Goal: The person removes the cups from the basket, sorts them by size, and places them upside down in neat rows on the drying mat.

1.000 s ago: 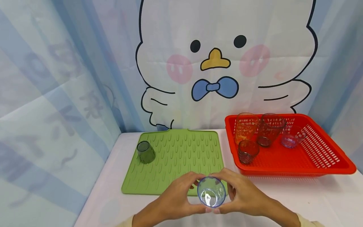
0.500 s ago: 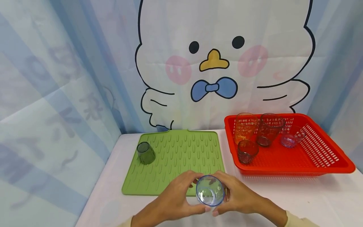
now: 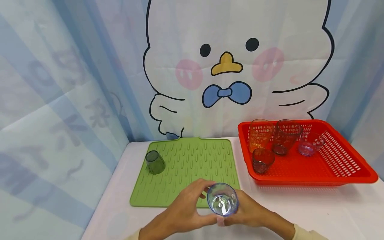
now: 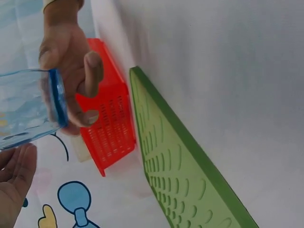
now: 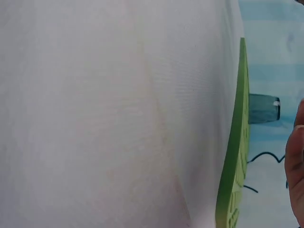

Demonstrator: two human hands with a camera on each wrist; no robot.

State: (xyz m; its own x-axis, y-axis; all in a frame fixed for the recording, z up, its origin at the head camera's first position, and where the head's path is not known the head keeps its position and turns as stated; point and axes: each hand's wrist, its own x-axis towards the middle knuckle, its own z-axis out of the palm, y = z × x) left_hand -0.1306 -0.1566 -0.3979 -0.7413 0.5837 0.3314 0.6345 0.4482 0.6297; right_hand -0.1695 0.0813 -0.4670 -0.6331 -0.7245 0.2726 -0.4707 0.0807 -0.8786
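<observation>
My left hand (image 3: 190,210) grips a clear blue-tinted drinking glass (image 3: 222,200) from its left side in the head view. Its opening faces up, and its thick blue base shows in the left wrist view. My right hand (image 3: 250,210) is at the glass's right and lower side, its fingers mostly hidden there. In the left wrist view the right hand (image 4: 71,71) has loosely bent fingers around and below the base; firm contact cannot be made out. A dark green glass (image 3: 155,162) stands upside down on the green drying mat (image 3: 195,160).
A red plastic basket (image 3: 324,178) sits on the right, holding an orange glass (image 3: 260,135), a dark tall glass (image 3: 286,136), a small dark glass (image 3: 262,160) and a purple-tinted bowl (image 3: 310,144). White cloth covers the table (image 3: 300,206). A printed curtain (image 3: 225,126) hangs behind.
The right hand has loosened from the glass's right side and moved left, behind and lower on it. The left hand keeps its hold, and the glass has risen slightly in the head view.
</observation>
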